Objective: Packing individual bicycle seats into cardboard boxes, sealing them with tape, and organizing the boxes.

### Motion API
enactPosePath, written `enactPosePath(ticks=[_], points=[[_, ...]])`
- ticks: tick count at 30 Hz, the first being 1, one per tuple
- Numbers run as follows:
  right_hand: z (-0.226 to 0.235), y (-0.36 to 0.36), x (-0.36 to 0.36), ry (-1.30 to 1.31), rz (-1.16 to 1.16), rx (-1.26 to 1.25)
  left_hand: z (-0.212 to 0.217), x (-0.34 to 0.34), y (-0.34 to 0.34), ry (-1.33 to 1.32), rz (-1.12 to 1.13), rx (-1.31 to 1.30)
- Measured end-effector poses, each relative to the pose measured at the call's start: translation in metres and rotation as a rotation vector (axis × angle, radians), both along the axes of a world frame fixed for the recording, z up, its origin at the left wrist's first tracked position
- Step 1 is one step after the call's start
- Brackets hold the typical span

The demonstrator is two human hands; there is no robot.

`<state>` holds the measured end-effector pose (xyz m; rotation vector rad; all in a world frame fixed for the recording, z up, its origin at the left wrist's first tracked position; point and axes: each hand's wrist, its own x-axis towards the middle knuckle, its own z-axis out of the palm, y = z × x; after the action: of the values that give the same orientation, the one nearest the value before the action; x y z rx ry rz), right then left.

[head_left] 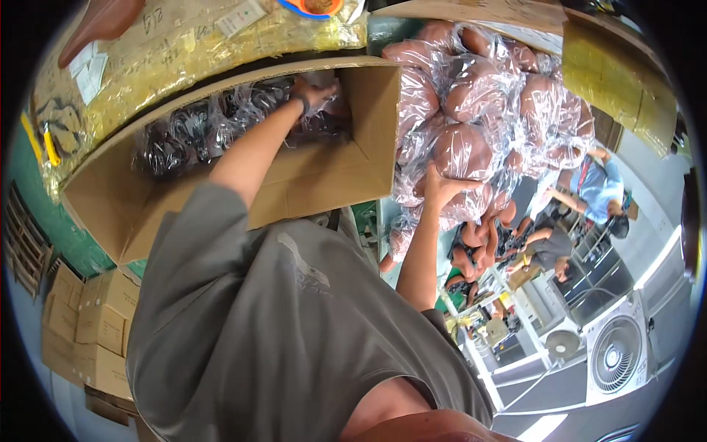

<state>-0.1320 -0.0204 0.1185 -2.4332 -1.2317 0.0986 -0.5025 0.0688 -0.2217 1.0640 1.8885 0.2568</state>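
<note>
My left hand (315, 94), with a dark band at the wrist, reaches into a long open cardboard box (287, 188). It is at the right end of a row of dark, plastic-wrapped bicycle saddles (199, 129). Its fingers are blurred, and I cannot tell whether they grip anything. On the right, my right hand (443, 188) grips a brown bicycle saddle (462, 151) in clear plastic, thumb at its left side and fingers along its lower edge. That saddle lies against a large heap of similar wrapped brown saddles (541, 103).
Beyond the box lies a tape-covered surface (177, 37) with an unwrapped brown saddle (99, 29), an orange-and-blue bowl (317, 6) and a yellow cutter (51, 147). Stacked cartons (103, 317) stand at the left. Two people work at the far right, near a white fan (617, 353).
</note>
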Motion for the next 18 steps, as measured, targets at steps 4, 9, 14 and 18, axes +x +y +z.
enactPosePath(ticks=[4, 9, 14, 18], points=[[0.016, -0.018, -0.008, 0.001, -0.124, -0.002, 0.080, 0.062, -0.031, 0.061, 0.049, 0.189], [-0.014, -0.010, -0.015, 0.003, -0.046, 0.020, -0.002, 0.037, -0.027, 0.146, -0.265, 0.177], [-0.001, -0.036, -0.010, -0.126, -0.112, -0.011, 0.101, 0.030, -0.126, 0.092, -0.715, 0.212], [0.011, -0.045, -0.015, -0.174, -0.229, -0.130, 0.077, 0.012, -0.103, 0.157, -1.005, -0.036]])
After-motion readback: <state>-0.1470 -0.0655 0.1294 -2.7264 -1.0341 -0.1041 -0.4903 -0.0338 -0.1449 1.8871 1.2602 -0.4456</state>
